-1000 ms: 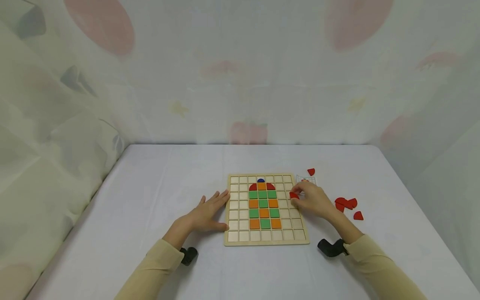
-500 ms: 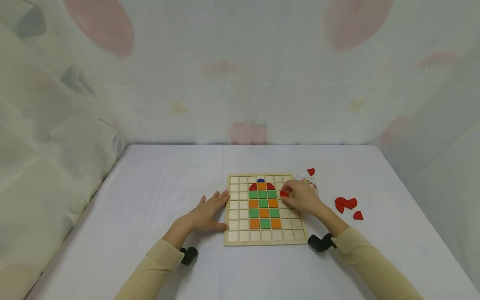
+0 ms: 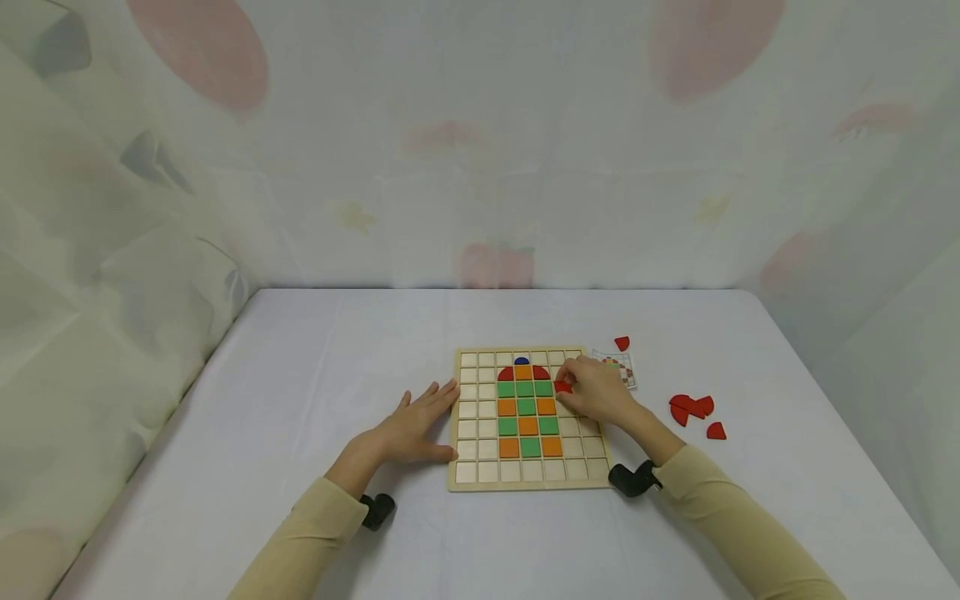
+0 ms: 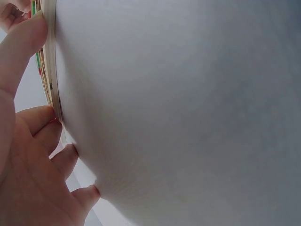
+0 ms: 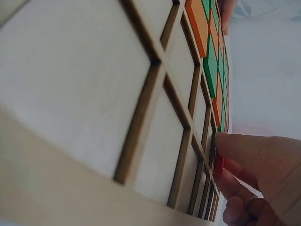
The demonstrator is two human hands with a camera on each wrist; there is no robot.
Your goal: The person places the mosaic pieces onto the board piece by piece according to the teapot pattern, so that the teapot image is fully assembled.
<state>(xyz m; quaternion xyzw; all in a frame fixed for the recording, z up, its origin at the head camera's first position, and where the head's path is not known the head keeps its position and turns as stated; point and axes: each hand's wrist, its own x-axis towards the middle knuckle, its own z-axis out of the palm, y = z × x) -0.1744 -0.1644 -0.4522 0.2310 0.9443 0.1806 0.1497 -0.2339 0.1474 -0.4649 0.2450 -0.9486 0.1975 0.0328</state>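
A wooden grid board [image 3: 525, 487] lies on the table, with orange and green square tiles, two red quarter-round pieces and a small blue half-round piece [image 3: 522, 361] in its cells. My left hand [image 3: 411, 427] lies spread at the board's left side, its thumb and fingers touching the edge. Over the cells right of the top green row, my right hand [image 3: 602, 392] pinches a red piece [image 3: 562, 387] between thumb and fingers. In the right wrist view this red piece [image 5: 219, 163] shows edge-on at the grid; the fingers hide part of its shape.
Several loose red pieces [image 3: 681, 402] lie in a cluster right of the board, with another red piece [image 3: 716, 431] nearer. A printed pattern card [image 3: 628, 367] sits beside the board's upper right corner, and a red quarter-round piece [image 3: 622, 342] lies just behind it.
My right hand has moved left with the red piece, from the board's right edge to beside the green tiles. More of the card shows. My left hand stays in place.
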